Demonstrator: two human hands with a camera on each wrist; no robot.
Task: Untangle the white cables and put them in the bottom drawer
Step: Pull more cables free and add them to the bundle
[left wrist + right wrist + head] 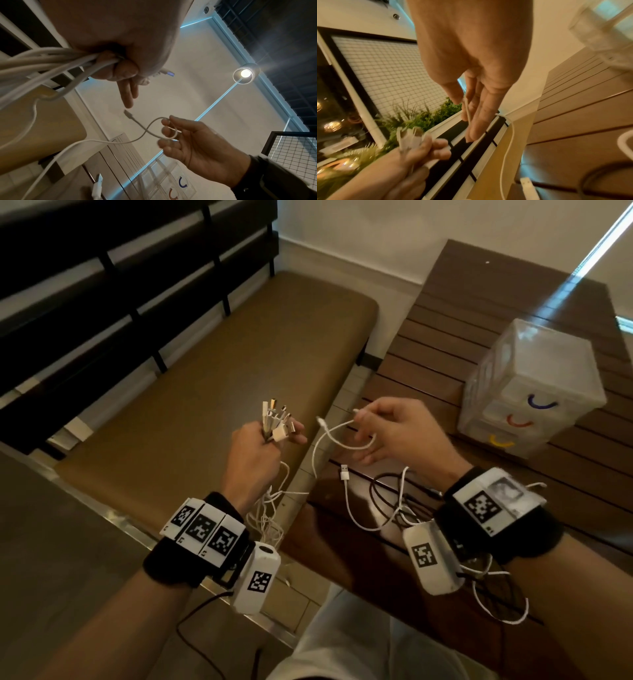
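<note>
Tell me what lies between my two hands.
In the head view, between left hand and right hand: only the looped white cable and its free connector tip.

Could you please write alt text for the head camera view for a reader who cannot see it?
The left hand grips a bundle of white cables, plugs upward, while the right hand pinches a looped white cable. A clear drawer unit stands on the slatted wooden table to the right.
</note>
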